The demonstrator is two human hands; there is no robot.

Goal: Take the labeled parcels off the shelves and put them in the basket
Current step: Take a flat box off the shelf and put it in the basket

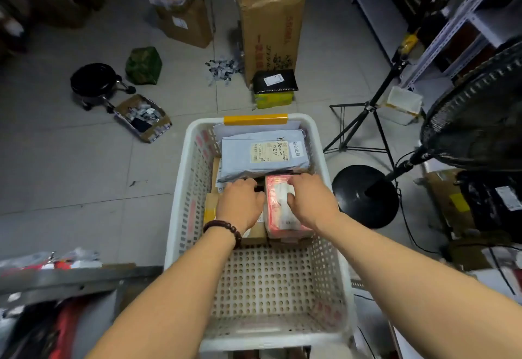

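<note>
Both hands are down in the white perforated basket point(268, 288), working at its middle. The right hand point(309, 197) holds the red parcel point(279, 223): fingers hooked over its far end, thumb on the white label. That grip suits lowering the parcel flat, label up, into the slot at three o'clock of the load. The left hand point(240, 203), wearing a bead bracelet point(223, 227), lies palm down just at nine o'clock of that parcel, over a brown carton point(210, 209). Its fingertips dip into the gap between the two, probably steadying the parcel's side or making room, though whether they grip anything I cannot tell.

At twelve o'clock a grey poly mailer point(262, 152) lies on top, label upward, under the yellow handle point(255, 119). Packing has begun at the far end, so the six o'clock half of the basket floor is bare and open for more. Metal shelves point(466, 19) stand at two o'clock of the view.
</note>
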